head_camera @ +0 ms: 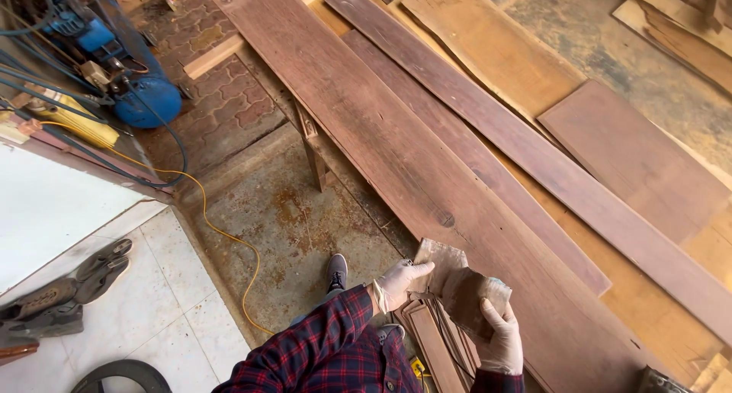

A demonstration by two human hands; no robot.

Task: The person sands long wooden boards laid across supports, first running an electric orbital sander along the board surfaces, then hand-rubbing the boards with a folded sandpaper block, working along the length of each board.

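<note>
Two gloved hands hold one sheet of sandpaper in front of the body, low in the view. The left hand (400, 282) has its fingers closed on the near upper edge of the sandpaper (457, 286), and the right hand (499, 340) grips the lower right part, thumb on top; the sheet is bent between them, probably because it is pulled or folded from both sides. Just under the hands stands a stack of small moulded wood pieces (435, 340), kept close within reach. Beyond them a long dark plank (396, 149) rests on a wooden trestle (311, 145), raised from the floor to working height. More boards (534, 157) lie beside it. Far left stands a blue compressor (122, 65), with a yellow cable (221, 233) running over the floor.
</note>
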